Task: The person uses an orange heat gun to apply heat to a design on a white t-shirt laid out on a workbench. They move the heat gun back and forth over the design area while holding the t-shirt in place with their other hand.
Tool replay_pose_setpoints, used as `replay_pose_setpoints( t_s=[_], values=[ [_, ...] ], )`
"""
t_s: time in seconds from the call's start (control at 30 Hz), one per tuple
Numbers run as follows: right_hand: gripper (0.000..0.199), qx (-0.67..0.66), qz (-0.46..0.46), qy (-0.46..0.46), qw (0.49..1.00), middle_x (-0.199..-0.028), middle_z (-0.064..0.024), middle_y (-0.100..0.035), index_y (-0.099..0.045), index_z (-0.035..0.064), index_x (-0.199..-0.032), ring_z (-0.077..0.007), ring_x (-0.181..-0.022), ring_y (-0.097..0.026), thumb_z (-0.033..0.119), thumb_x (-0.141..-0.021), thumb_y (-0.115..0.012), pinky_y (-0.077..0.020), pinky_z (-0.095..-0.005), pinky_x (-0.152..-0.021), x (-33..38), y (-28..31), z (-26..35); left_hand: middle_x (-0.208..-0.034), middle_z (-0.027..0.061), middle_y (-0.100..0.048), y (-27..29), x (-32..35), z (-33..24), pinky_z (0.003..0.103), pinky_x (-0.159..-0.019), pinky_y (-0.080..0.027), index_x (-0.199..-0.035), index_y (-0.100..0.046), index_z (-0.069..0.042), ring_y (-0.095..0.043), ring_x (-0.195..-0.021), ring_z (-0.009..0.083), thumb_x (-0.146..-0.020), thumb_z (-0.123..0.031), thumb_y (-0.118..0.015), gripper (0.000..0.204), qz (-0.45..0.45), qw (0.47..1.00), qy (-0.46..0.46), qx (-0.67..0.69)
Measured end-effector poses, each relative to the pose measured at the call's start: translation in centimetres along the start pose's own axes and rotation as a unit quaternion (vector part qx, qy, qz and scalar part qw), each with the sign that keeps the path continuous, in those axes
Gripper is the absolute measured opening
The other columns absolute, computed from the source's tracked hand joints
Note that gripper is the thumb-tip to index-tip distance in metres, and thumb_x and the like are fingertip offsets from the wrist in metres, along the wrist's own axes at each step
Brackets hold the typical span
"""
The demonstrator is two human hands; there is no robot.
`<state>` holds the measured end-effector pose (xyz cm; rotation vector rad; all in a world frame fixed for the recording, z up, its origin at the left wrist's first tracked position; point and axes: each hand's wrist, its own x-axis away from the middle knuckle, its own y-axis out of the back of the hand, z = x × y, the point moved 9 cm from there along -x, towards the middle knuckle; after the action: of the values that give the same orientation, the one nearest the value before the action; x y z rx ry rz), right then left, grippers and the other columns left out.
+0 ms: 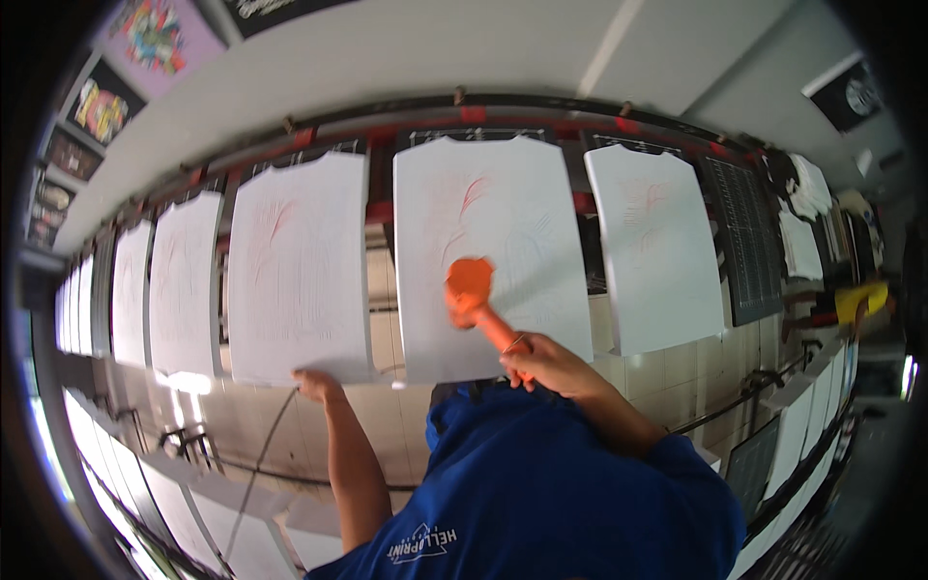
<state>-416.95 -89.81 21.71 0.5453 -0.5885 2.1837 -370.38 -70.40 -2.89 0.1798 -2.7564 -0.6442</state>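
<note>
My right hand [543, 363] is wrapped round the handle of an orange hair dryer [471, 280]. The dryer is over a white shirt [493, 193] laid flat on a board in front of me, its head above the middle of the cloth. Faint red and blue marks show on this shirt. My left hand [317, 386] is closed on a thin dark cord [259, 462] at the near edge of the neighbouring white shirt [300, 261] on the left. From that hand the cord runs down to the lower left.
More white shirts on boards [655, 251] line up to both sides, with a bare black board [742, 242] at the right. A dark rail [541, 100] runs behind them. Another row of boards [242, 522] stands behind me. At far right is a person in yellow [860, 303].
</note>
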Motion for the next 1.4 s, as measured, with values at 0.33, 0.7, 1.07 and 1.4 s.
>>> replay_pose_setpoints(
  t_s=[0.33, 0.7, 1.07, 1.4],
  values=[
    [0.034, 0.048, 0.021, 0.084, 0.995, -0.075, -0.0029, -0.055, -0.054, -0.0027, -0.096, -0.0104, -0.062, -0.057, 0.03, -0.09, -0.058, -0.0443, -0.024, -0.048, -1.5, 1.9, 2.6, -0.102, 0.0271, -0.062, 0.5, 0.0, -0.9, 0.043, -0.079, -0.051, -0.11, -0.056, 0.017, -0.062, -0.09, 0.0355, -0.092, -0.06, -0.037, 0.081, 0.025, 0.994, -0.089, -0.058],
    [0.025, -0.1, -0.035, 0.022, 0.994, -0.068, -0.0059, -0.055, -0.052, 0.0004, -0.094, -0.0112, -0.052, -0.051, 0.023, -0.088, -0.061, -0.0393, -0.0244, -0.045, 11.6, 25.6, -0.8, -0.103, 0.0137, -0.063, 5.8, 9.3, 12.7, 0.037, -0.067, -0.049, -0.115, -0.055, 0.003, -0.061, -0.085, 0.0235, -0.096, -0.047, -0.038, 0.056, 0.062, 0.982, 0.176, 0.016],
    [0.035, -0.069, -0.142, 0.018, 0.987, -0.075, -0.0057, -0.058, -0.052, -0.0024, -0.104, -0.0123, -0.06, -0.058, 0.027, -0.088, -0.062, -0.0421, -0.0235, -0.045, 23.9, 54.3, 2.0, -0.118, 0.0066, -0.064, 11.6, 53.2, 22.5, 0.033, -0.088, -0.05, -0.112, -0.067, -0.012, -0.06, -0.111, 0.0247, -0.084, -0.031, -0.063, 0.034, 0.239, 0.588, 0.155, -0.757],
    [0.03, -0.002, -0.183, 0.157, 0.97, -0.073, -0.0019, -0.055, -0.056, 0.0036, -0.09, -0.0102, -0.061, -0.056, 0.033, -0.088, -0.062, -0.0408, -0.0231, -0.046, 10.7, 61.1, 10.2, -0.076, 0.0113, -0.063, 11.4, 48.0, 27.9, 0.037, -0.056, -0.048, -0.096, -0.054, -0.003, -0.058, -0.062, 0.0238, -0.098, -0.028, -0.036, 0.031, -0.059, 0.982, 0.18, -0.019]
  ],
)
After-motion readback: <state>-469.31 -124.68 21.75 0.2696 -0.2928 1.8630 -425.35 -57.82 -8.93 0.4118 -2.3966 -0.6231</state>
